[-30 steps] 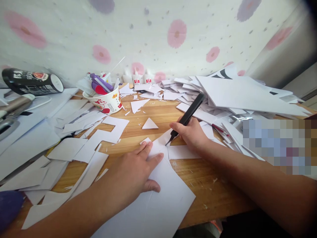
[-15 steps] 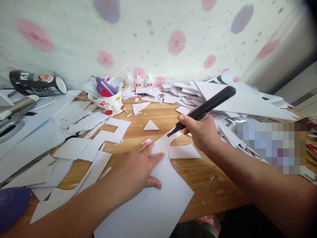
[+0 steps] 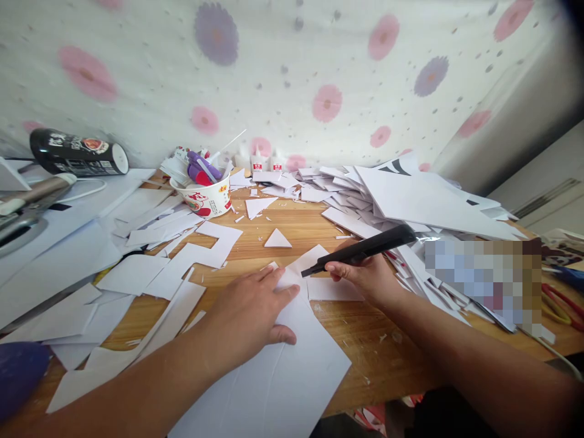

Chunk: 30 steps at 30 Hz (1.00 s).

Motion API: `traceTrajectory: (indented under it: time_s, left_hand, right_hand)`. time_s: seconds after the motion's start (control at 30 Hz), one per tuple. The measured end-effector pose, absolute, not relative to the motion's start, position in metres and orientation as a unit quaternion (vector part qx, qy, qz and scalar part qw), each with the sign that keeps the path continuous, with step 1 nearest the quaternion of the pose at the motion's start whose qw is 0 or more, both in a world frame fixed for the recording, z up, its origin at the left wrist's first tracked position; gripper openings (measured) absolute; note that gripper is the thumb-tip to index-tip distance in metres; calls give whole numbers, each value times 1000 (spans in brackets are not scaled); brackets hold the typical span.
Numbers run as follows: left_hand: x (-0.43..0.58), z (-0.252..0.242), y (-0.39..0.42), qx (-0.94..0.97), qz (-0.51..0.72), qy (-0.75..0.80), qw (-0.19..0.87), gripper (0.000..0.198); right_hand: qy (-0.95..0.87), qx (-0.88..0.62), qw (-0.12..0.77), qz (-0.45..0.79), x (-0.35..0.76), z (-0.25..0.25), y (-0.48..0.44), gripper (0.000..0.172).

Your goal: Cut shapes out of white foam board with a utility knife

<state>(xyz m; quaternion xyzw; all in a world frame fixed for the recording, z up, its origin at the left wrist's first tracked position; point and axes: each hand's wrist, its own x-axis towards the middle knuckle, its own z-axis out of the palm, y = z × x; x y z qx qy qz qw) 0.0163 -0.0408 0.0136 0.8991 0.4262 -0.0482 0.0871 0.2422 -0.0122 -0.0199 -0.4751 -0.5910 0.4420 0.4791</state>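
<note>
Nearest the person, a large white paper sheet [image 3: 283, 371] lies flat on the wooden counter [image 3: 378, 340]. Its near end hangs past the counter's edge and its far end narrows to a cut, notched corner. The left hand [image 3: 249, 313] lies open and palm-down on this sheet, fingers spread and pointing away, the forearm coming in from the lower left.

Just right of it, the right hand [image 3: 365, 277] is closed around a slim black craft knife [image 3: 360, 250]. Half a second ago the knife was lifted with its handle slanting high to the right. Now it lies nearly level and lower, its tip beside the left fingertips over the sheet's far corner. Whether the tip touches the paper cannot be told. The left hand has kept its place.

Beyond the knife sits a small white paper triangle [image 3: 277, 239]. Farther back, at left, stands a red-and-white paper cup [image 3: 205, 198] stuffed with tools, and at right a heap of white cut sheets [image 3: 410, 194].
</note>
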Motion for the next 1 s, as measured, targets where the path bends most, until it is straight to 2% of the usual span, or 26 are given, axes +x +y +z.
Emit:
traceTrajectory:
  time_s: [0.17, 0.57, 1.0]
  left_hand:
    - [18, 16, -41, 890, -48, 440, 107, 66]
    - [20, 18, -40, 891, -95, 435, 93, 69]
    - [18, 16, -40, 894, -82, 430, 102, 67]
  right_hand:
    - [-592, -484, 461, 450, 242, -14, -10, 36]
    - [-580, -454, 462, 494, 249, -24, 0, 32]
    - [-592, -465, 455, 475, 251, -25, 0, 34]
